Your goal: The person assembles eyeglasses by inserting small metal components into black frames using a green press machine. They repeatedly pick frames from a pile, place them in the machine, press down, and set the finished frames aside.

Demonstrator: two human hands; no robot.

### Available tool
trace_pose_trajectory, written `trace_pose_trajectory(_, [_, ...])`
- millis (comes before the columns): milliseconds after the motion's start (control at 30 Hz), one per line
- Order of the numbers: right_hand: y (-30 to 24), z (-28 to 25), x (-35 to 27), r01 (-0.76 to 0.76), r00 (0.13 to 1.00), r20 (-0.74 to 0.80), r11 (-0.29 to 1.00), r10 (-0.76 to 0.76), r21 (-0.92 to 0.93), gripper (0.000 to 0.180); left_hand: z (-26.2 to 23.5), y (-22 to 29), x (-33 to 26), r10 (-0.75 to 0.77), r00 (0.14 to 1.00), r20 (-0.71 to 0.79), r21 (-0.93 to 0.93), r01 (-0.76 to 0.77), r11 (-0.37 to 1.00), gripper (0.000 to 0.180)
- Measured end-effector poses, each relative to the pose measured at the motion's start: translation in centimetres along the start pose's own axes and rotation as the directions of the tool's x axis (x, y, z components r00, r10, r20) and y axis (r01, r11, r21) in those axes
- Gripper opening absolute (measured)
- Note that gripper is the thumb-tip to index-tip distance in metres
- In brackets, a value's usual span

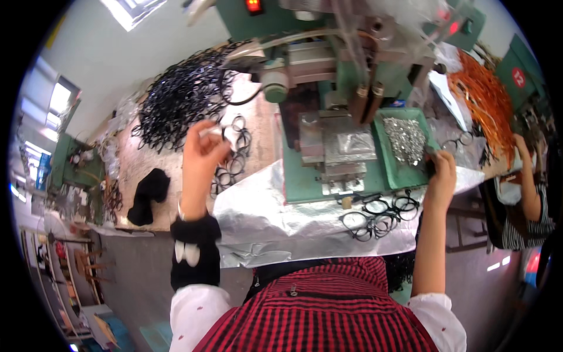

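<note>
My left hand (206, 144) is over the table left of the machine, fingers curled together beside a small white piece (231, 137). What the fingertips pinch is blurred. Black eyeglass frames (236, 163) lie in a row just beyond and under that hand. At the right rim of a green tray (384, 154), my right hand (442, 173) is closed, with something dark at its fingertips that I cannot make out. Many small silvery metal parts (404, 141) fill the tray. Between my hands stands the green machine's metal fixture (350, 144).
A big heap of black frames (176, 97) covers the back left. More black glasses (381, 212) lie on silver sheeting (264, 217) at the front. A black cloth item (149, 196) lies at left. Orange strips (484, 97) and another person's arm (528, 176) are at right.
</note>
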State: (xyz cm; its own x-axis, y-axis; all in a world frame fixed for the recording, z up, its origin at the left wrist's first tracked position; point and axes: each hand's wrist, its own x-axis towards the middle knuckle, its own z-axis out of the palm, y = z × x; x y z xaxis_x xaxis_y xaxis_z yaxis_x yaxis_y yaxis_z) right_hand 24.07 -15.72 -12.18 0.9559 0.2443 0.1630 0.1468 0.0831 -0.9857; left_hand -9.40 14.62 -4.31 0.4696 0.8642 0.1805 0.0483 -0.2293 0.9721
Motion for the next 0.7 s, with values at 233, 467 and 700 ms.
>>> trace_pose_trajectory(233, [-1.7, 4.9, 1.5, 0.089, 0.988, 0.124, 0.994, -0.096, 0.055, 0.016, 12.4, 8.8, -9.1, -0.334, 0.502, 0.798, -0.224, 0.76, 0.61, 0.029])
trace_pose_trajectory(467, [-1.6, 3.6, 1.6, 0.516, 0.85, 0.274, 0.607, -0.45, -0.604, 0.008, 15.0, 8.1, -8.5, -0.39, 0.581, 0.714, -0.318, 0.766, 0.559, 0.027])
trace_pose_trajectory(700, [0.4, 6.9, 4.2, 0.802, 0.567, 0.649, 0.161, -0.507, -0.576, 0.017, 14.0, 6.7, -8.7, -0.334, 0.574, 0.748, -0.322, 0.754, 0.573, 0.028])
